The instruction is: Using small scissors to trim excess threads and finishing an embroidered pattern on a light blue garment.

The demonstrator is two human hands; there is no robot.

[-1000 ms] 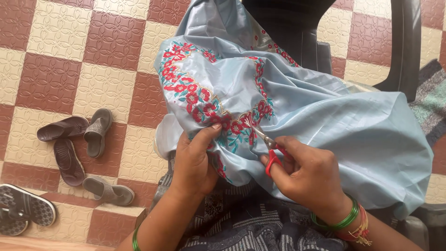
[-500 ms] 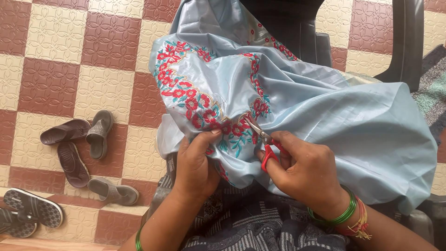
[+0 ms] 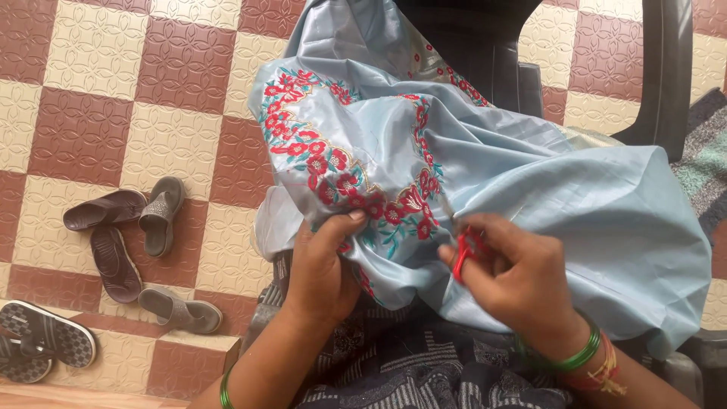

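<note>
On a floor of embossed maroon and cream checkered tiles (image 3: 91,136), brown and grey sandals (image 3: 132,227) lie scattered near the lower left edge, with a dark ribbed sandal (image 3: 38,341) at the bottom left corner. To their right, a smooth, glossy pale blue garment (image 3: 545,197) is bunched in soft folds across the person's lap, spreading from the middle of the view toward the right edge. A band of raised red flowers and teal leaves, the embroidered border (image 3: 318,163), curves from the garment's upper left down to its lower middle, where both hands meet. The left hand (image 3: 322,269), a thin green bangle at the wrist, reaches up from the bottom edge and pinches a fold of the cloth at the border, thumb tip pressed onto the embroidery, fingers curled under the fabric. Just right of it, the right hand (image 3: 515,276), wearing green bangles and a red-and-yellow thread at the wrist, is closed around small red-handled scissors (image 3: 462,246); their long axis runs diagonally, the slim metal blades pointing up and left into the embroidery, the handle down toward the palm. Whether the blades are parted cannot be told. Below the hands lies a dark patterned dress (image 3: 409,363). A black plastic chair (image 3: 666,68) stands at the upper right corner.
</note>
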